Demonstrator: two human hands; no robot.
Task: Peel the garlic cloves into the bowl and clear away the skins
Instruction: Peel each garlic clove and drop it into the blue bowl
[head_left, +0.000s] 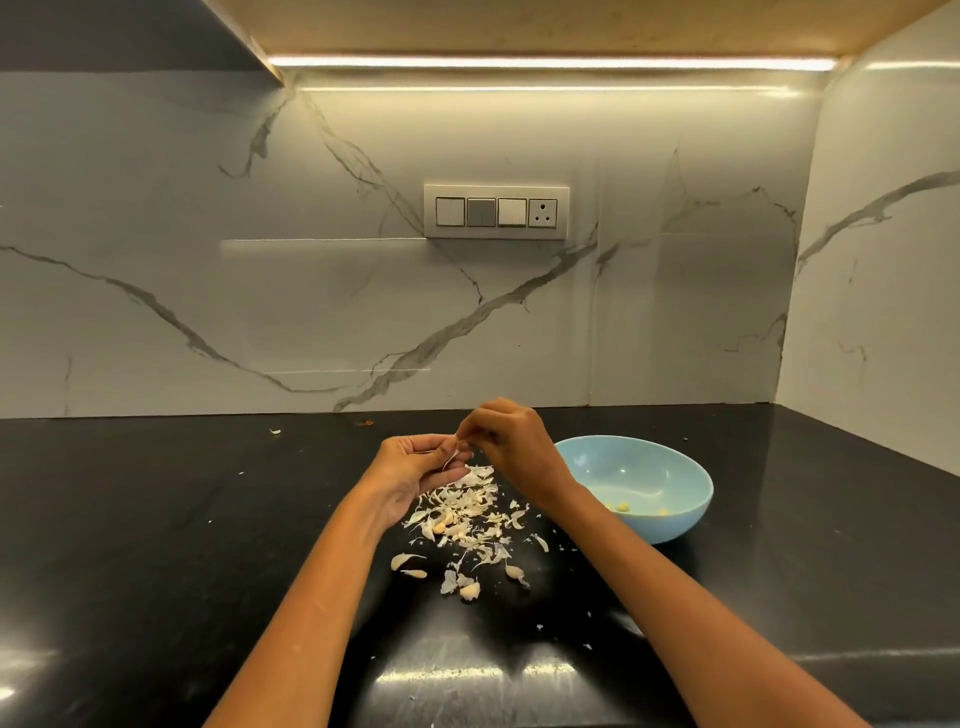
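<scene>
a pale blue bowl (670, 499) sat upright toward the counter's right side, a few yellowish peeled cloves (621, 505) inside. papery white skins (467, 506) and unpeeled cloves (470, 590) lay scattered mid-counter, just left of it.

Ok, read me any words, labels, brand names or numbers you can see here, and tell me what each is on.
None can be read.
Switch panel: three switches and a socket, no visible lettering.
Blue bowl: plain, no label.
Black counter and marble wall: no print.
</scene>
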